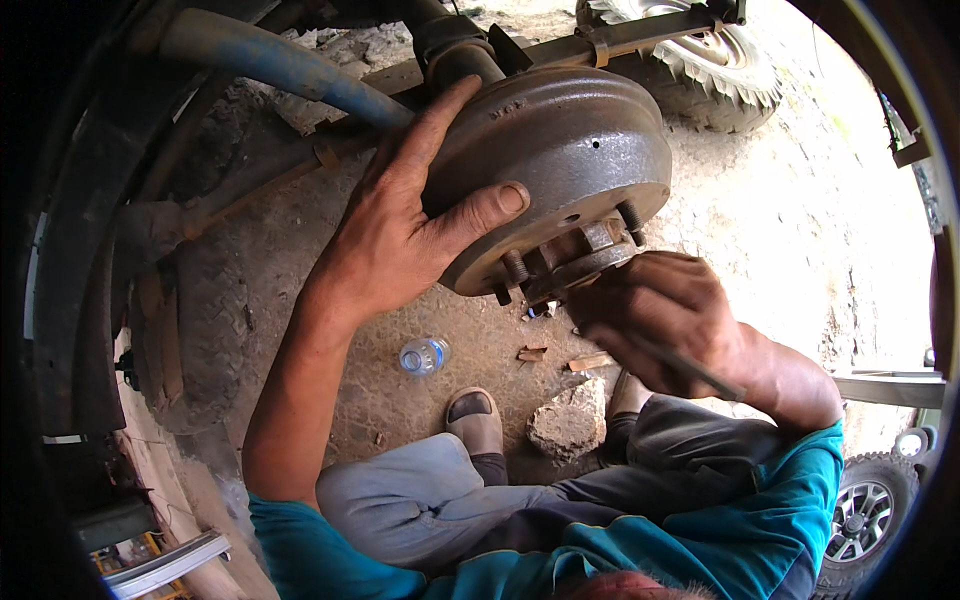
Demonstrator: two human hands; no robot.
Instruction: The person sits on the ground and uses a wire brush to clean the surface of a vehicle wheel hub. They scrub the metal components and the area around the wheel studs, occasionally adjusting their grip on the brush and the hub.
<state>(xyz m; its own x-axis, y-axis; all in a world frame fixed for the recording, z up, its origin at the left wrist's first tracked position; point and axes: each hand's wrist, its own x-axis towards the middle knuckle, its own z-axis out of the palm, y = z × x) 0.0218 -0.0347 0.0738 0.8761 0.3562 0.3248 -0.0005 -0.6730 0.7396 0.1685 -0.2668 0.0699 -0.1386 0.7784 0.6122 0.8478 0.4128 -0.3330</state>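
A rusty brake drum (560,130) is mounted on an axle, its studded face turned toward me. My left hand (390,235) lies against the drum's left side, thumb and forefinger stretched apart; its other fingers are partly hidden. Close to the hub (585,265), my right hand (665,315) is closed around a thin metal bar (700,372). One end of the bar sticks out below the fist toward my wrist. Motion smears this hand, and its fingers cover the bar's other end. Threaded studs (632,222) stand out around the hub.
A blue shaft (280,70) runs in from the upper left. A spare tyre (720,70) lies beyond the drum. On the ground are a plastic bottle (425,355), a stone (568,420) and wood scraps (592,361). Another wheel (862,520) stands at lower right.
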